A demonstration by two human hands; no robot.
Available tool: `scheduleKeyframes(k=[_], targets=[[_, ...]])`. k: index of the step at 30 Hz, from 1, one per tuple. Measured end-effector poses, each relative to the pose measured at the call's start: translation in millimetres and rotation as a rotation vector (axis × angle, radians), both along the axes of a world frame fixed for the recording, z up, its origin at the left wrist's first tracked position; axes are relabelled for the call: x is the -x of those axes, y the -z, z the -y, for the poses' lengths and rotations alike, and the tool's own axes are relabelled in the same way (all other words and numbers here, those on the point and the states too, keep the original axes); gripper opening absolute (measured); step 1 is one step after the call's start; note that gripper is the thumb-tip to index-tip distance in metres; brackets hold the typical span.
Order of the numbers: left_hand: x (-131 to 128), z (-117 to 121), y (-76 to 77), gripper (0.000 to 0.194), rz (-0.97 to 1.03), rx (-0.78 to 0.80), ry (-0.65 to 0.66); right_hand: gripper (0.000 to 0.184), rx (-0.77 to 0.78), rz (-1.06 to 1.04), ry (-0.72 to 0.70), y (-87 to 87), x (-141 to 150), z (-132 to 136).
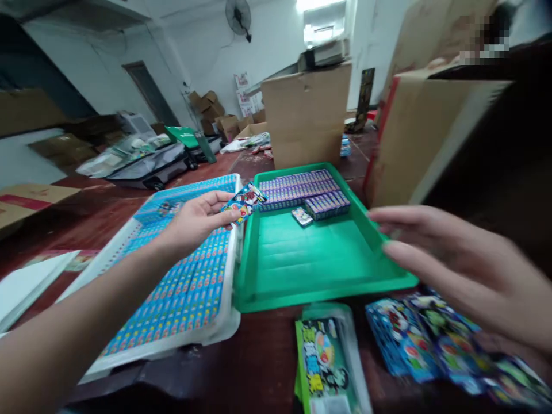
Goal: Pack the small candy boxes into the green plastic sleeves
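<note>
At the far left, white sheets (32, 290) are lying on the dark red surface (254, 368). Beside them, a white tray (227, 323) is holding close rows of small blue boxes (185, 287), its long sides running away from the wearer. The left hand (194, 221) is reaching above this tray, and its fingers are grasping 1 blue packet (246, 202) between thumb and fingertips. The packet is hanging over the place where the white tray and the green tray (310, 253) are meeting. Its long axis is running slantwise, from the lower left at the thumb to the upper right, and its free end is pointing toward the purple boxes (297, 187) at the back of the green tray. A shorter block of boxes (328, 206) is sitting against their front right, and 1 small pale piece (302, 216) is lying flat just beside that block. Nearer the wearer, a lime-green pack (321, 356) is lying with its long axis pointing away. Further right, the right hand (457, 270) is hovering, blurred, by the green tray's right rim; its fingers are standing released, apart from the thumb. Below that hand, a spread of packets (401, 339) is resting on the surface, the long axes slanting from upper left to lower right. Behind it, a cardboard box (414, 138) is standing upright.
</note>
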State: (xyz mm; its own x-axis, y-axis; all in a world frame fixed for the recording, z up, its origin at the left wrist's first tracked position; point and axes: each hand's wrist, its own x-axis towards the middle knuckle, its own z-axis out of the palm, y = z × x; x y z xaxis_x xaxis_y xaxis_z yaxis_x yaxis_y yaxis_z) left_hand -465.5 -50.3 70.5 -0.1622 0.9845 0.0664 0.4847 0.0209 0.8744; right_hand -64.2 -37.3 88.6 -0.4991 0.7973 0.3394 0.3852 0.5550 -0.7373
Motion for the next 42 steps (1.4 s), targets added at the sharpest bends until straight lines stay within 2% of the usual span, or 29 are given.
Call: scheduleKeyframes(k=[1,3,5,7,10,13,15,17,20,22,26,29,32,34,37,40,42], targets=[[-23.2,9.3,-8.0,0.038,-0.103,-0.093,0.079,0.044,0.109,0.013,-0.038,-12.9,12.8,-5.1],[-63.9,25.7,-21.6,0.021,-0.459,-0.376,0.254,0.053,0.389,0.014,-0.182,-29.0,35.1,-19.2],[-96.7,38.5,-28.9,0.025,-0.781,-0.684,0.445,0.052,0.603,0.052,-0.368,-32.0,44.6,-34.4],[-126.2,50.0,-28.5,0.032,-0.989,-0.931,0.561,0.044,0.74,0.105,-0.515,-28.4,39.1,-44.5],[-170.4,68.8,-14.9,0.031,-1.04,-1.099,0.573,0.043,0.789,0.121,-0.629,-22.2,15.9,-48.5],[-207.8,84.8,8.4,0.027,-0.89,-1.062,0.629,0.034,0.663,0.282,-0.722,-18.1,-6.9,-47.2],[-224.5,91.0,24.2,0.024,-0.812,-1.03,0.692,0.033,0.477,0.458,-0.736,-17.8,-20.0,-43.6],[-235.7,93.3,36.5,0.022,-0.788,-1.023,0.7,0.053,0.242,0.568,-0.665,-18.7,-33.8,-35.7],[-249.2,92.1,45.6,0.017,-0.801,-1.022,0.649,0.108,0.016,0.658,-0.523,-17.5,-57.4,-15.9],[-258.1,90.6,47.2,0.018,-0.812,-1.009,0.635,0.127,-0.005,0.75,-0.464,-12.6,-72.7,-2.3],[-270.0,86.9,51.7,0.025,-0.748,-0.896,0.671,0.116,0.0,0.826,-0.391,1.9,-94.3,9.3],[-267.0,79.4,60.0,0.028,-0.512,-0.669,0.679,0.118,0.039,0.736,-0.385,12.5,-105.0,5.4],[-258.6,69.6,67.2,0.045,-0.265,-0.404,0.555,0.125,0.095,0.622,-0.397,25.9,-113.8,0.9],[-256.3,65.5,68.9,0.047,-0.187,-0.289,0.496,0.127,0.108,0.541,-0.411,36.1,-118.6,0.4],[-263.1,65.1,66.4,0.046,-0.118,-0.225,0.53,0.129,0.117,0.43,-0.415,48.4,-124.7,1.8],[-275.9,66.9,61.5,0.069,-0.012,-0.192,0.567,0.129,0.127,0.344,-0.416,54.9,-129.9,2.3],[-281.9,66.2,59.5,0.085,-0.041,-0.2,0.507,0.129,0.125,0.308,-0.432,58.2,-132.3,0.8]])
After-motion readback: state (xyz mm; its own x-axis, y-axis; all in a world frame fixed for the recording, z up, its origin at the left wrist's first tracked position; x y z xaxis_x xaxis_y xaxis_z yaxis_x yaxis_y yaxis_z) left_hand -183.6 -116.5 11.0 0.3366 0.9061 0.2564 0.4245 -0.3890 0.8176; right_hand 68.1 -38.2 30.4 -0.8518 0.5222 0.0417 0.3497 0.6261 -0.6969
